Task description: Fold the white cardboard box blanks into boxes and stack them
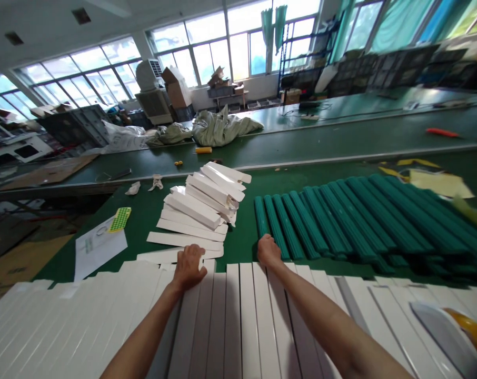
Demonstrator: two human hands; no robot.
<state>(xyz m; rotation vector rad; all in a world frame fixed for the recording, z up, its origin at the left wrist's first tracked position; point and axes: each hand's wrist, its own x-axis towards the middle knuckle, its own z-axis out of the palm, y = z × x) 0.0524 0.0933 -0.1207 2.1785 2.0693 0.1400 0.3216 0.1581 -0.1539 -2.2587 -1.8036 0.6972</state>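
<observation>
My right hand (269, 251) is closed at the near end of the leftmost dark green ridged tube (261, 216). Many similar tubes lie side by side to its right, some stacked. My left hand (189, 267) rests at the far ends of the long white boxes (232, 316), its fingers bent and the thumb held apart. These narrow boxes lie in a close row along the near edge. Just beyond my left hand is a loose pile of flattened and part-folded white cartons (193, 205).
At left lie a paper sheet (98, 245) and a yellow-green perforated pad (120, 219). Behind the table runs a green conveyor (333, 134) with grey-green sacking (222, 126) on it. A white-and-orange object (447, 337) sits at the lower right; a yellow sheet (439, 183) lies behind the tubes.
</observation>
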